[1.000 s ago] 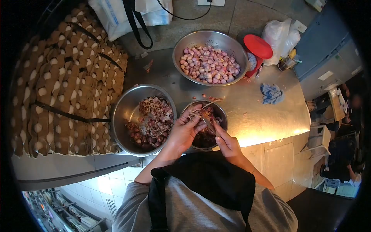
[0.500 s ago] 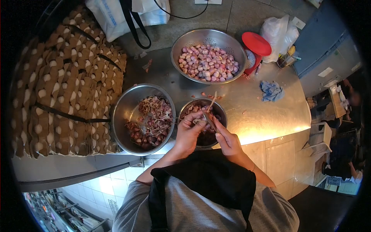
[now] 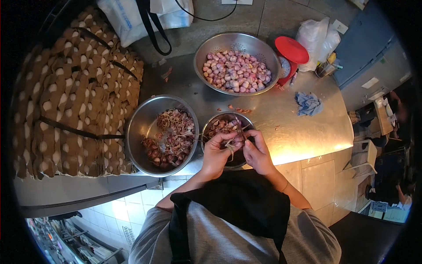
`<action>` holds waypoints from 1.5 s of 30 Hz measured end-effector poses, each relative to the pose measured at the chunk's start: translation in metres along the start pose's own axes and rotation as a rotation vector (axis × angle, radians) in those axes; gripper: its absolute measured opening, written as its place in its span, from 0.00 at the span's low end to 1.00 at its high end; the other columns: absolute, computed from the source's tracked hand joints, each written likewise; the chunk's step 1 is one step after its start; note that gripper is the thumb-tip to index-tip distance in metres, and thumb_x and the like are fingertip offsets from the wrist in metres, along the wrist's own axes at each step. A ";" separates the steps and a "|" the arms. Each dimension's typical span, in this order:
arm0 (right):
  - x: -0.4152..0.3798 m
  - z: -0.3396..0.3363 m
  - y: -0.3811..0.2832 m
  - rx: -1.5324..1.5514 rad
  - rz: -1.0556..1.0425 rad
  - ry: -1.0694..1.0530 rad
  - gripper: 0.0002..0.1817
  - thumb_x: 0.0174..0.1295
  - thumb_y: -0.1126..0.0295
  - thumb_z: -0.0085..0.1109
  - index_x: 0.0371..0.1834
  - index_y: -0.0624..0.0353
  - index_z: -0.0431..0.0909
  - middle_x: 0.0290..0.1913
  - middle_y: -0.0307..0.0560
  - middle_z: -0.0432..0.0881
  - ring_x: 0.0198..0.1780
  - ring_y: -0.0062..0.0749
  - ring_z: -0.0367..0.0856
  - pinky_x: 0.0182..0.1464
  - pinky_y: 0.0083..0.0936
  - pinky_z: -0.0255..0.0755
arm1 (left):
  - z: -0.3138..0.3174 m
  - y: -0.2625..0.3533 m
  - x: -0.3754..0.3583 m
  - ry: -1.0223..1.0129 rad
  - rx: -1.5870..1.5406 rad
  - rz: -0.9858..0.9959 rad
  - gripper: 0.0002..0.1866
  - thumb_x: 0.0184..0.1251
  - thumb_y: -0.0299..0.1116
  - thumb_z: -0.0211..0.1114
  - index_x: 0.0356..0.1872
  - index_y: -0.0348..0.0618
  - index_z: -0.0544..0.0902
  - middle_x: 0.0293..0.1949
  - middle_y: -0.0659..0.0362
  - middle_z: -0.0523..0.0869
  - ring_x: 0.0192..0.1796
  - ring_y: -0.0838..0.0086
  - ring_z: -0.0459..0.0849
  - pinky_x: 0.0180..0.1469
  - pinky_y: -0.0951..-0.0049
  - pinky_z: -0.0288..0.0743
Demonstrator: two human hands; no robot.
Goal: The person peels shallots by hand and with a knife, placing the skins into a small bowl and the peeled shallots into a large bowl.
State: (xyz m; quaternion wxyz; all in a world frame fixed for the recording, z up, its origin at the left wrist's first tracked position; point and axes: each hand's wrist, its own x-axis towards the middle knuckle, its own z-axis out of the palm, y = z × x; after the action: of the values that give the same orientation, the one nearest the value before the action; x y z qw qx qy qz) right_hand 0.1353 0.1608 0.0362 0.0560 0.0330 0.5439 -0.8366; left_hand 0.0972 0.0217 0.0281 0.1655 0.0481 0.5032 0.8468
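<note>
My left hand (image 3: 214, 155) is closed around a purple shallot (image 3: 237, 143) with pale stringy roots or stalk hanging from it. My right hand (image 3: 259, 155) meets it from the right, its thumb and fingers pinched on a slim knife (image 3: 240, 124) that points away from me; much of the knife is hidden. Both hands are over the near part of a small steel bowl (image 3: 205, 140) holding dry skins and peelings (image 3: 223, 126). To the left, a larger steel bowl (image 3: 135, 147) contains unpeeled shallots (image 3: 165, 156) with a stringy clump.
A steel colander (image 3: 273, 59) of peeled shallots (image 3: 237, 72) stands behind, beside a red scale (image 3: 292, 50). Stacked egg trays (image 3: 74, 101) crowd the left. A blue cloth (image 3: 309, 103) and skin scraps lie on the steel table (image 3: 303, 136). People are far right.
Both hands have turned the shallot and the knife; more of the shallot shows between the fingers. The broad brown side of the knife seen before is now narrow. The bowls have stayed put.
</note>
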 end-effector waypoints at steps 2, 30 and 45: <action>0.002 -0.002 -0.005 0.073 0.014 0.007 0.09 0.66 0.67 0.43 0.45 0.54 0.59 0.20 0.32 0.61 0.17 0.12 0.54 0.17 0.11 0.47 | -0.002 0.002 0.005 0.010 0.016 -0.006 0.08 0.58 0.23 0.60 0.39 0.38 0.79 0.36 0.57 0.82 0.39 0.77 0.80 0.44 0.78 0.74; -0.013 -0.006 -0.008 -0.537 -0.293 0.055 0.15 0.65 0.66 0.44 0.50 0.62 0.60 0.31 0.51 0.76 0.32 0.36 0.77 0.35 0.28 0.69 | 0.016 0.021 0.000 -0.080 0.095 -0.090 0.16 0.58 0.20 0.59 0.49 0.38 0.70 0.42 0.59 0.78 0.45 0.78 0.76 0.52 0.76 0.70; -0.004 -0.024 -0.025 -0.115 -0.012 0.113 0.15 0.67 0.64 0.39 0.55 0.53 0.58 0.16 0.30 0.57 0.15 0.13 0.54 0.16 0.12 0.47 | 0.003 0.036 0.004 -0.046 -0.289 -0.315 0.15 0.68 0.27 0.45 0.55 0.41 0.66 0.48 0.55 0.74 0.47 0.71 0.76 0.51 0.73 0.70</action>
State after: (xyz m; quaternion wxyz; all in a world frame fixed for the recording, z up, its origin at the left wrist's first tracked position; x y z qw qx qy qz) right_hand 0.1357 0.1933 0.0497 0.0221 0.0738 0.5936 -0.8010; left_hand 0.0856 0.0099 0.0606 0.3126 -0.0361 0.3739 0.8724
